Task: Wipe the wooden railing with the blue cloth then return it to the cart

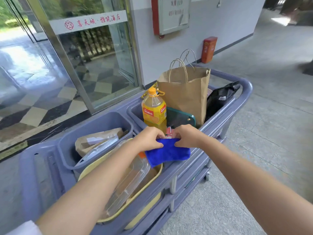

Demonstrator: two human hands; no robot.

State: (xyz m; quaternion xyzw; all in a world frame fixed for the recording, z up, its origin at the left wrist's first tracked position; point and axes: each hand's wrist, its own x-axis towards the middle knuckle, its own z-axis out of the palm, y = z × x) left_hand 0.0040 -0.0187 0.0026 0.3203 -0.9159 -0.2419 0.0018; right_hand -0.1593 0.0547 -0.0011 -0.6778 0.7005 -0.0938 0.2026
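The person stood over a grey-blue cart (243,85) parked beside a glass door (94,65), both bare arms stretched out across it. The blue cloth (167,154) was held at the cart's near side, folded into a thick pad, over the corner of a yellow-rimmed tub (144,211) and the cart's front edge; I could not tell whether it rested on that edge or hung just above it. The left hand (149,138) gripped the cloth's upper left corner with curled fingers, and the right hand (188,136) pinched its upper right corner, thumb underneath, the two hands close together. Under the left forearm a clear plastic container (132,178) lay in the yellow-rimmed tub. To the left of that sat a grey bin (94,122) with a crumpled paper bag (96,139) and some white wrapping inside. Beyond the hands, in the cart's far compartment, an orange-capped bottle (154,109) of yellow liquid stood upright, touching a tall brown paper bag (186,95) with twine handles. A dark green flat case (179,117) leaned against the foot of that bag, and a black plastic bag (220,99) slumped in the compartment's right corner. Something small and red showed between the hands, too hidden to make out. A red box (209,49) stood on the floor against the wall behind the cart, and a red-framed notice (172,14) hung above it.
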